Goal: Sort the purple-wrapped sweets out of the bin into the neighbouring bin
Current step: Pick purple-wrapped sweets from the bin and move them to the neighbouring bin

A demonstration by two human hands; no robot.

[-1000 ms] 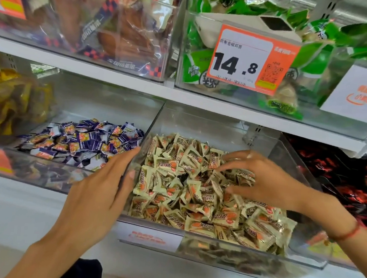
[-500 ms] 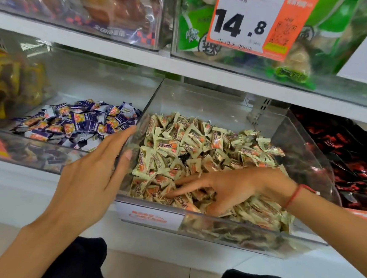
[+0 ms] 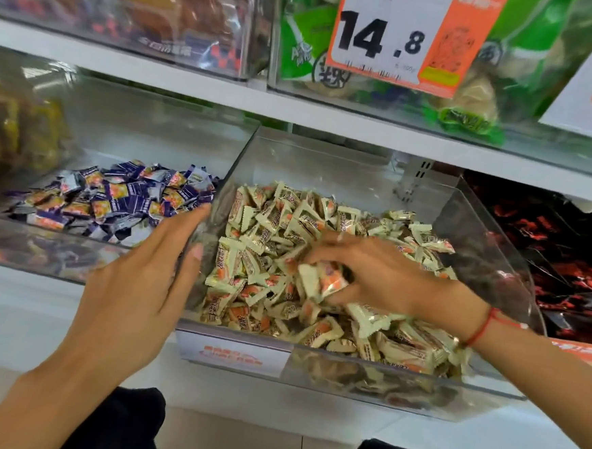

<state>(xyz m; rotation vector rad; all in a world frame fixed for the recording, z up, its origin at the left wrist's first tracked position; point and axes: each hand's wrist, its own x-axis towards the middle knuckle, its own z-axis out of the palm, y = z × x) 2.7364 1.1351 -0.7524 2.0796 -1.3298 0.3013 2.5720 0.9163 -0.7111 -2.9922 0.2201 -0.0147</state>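
With your left hand (image 3: pixel 137 282) flat, fingers straight, bracing the clear bin (image 3: pixel 490 261), your right hand (image 3: pixel 365 276) curls around cream-wrapped sweets (image 3: pixel 322 279); rake toward 6 o'clock, exposing purple-wrapped sweets (image 3: pixel 119 199).

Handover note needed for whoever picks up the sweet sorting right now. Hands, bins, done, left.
Left hand: open, fingers straight, resting against the left wall of the clear bin.
Right hand: inside that bin, fingers curled round a few cream-wrapped sweets; blurred, so I cannot tell if a purple one is among them.
Bins: the cream-wrapped pile fills the clear bin; the purple-wrapped sweets lie in the neighbouring bin to its left.
Done: no purple sweet shows on the surface of the cream pile.
Left: dig through the lower layers, and move any purple ones to the left bin.
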